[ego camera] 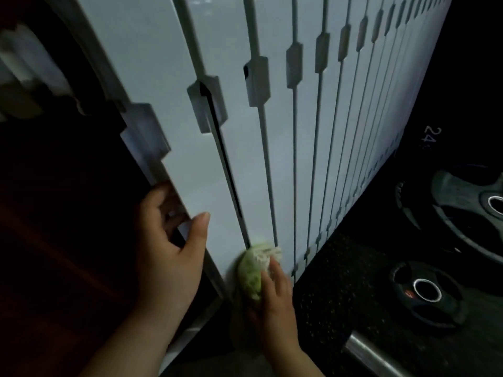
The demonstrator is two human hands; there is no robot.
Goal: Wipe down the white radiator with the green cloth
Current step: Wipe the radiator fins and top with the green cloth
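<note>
The white radiator point(168, 85) fills the upper middle of the head view, its flat vertical panels split by narrow dark gaps. Low on its front, my right hand point(276, 303) holds a bunched green cloth point(251, 273) against a panel near the radiator's bottom edge. My left hand point(168, 246) grips the radiator's left side edge, thumb on the front face and fingers curled round behind it.
Dark speckled rubber flooring point(340, 268) lies to the right of the radiator. Two black weight plates point(427, 292) point(468, 202) rest on it, with a metal bar end point(364, 349) at the lower right. Dark brown wood point(54, 254) sits to the left.
</note>
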